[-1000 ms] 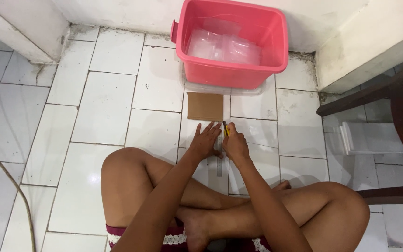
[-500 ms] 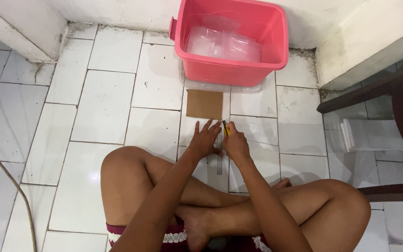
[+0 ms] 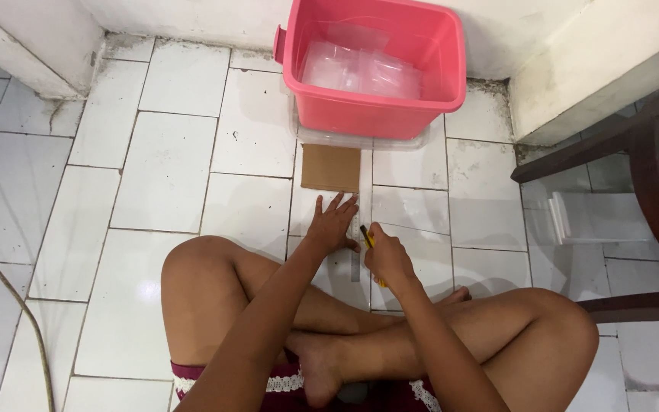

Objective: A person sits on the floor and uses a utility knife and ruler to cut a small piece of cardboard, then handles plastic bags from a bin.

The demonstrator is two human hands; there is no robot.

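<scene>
Head view, cutting step: left hand (image 3: 335, 223) spread flat on metal ruler (image 3: 356, 252) just below cardboard piece (image 3: 331, 168), right hand (image 3: 387, 258) gripping yellow cutter (image 3: 367, 236) at ruler's edge, next probably a steady pull along it.

— Surface? 
— White tiled floor (image 3: 162, 168), grout stained. 
— Resting on it? 
— Pink tub (image 3: 375, 114); brown cardboard (image 3: 331, 168) just before the tub, clear ruler (image 3: 358, 229) alongside.
</scene>
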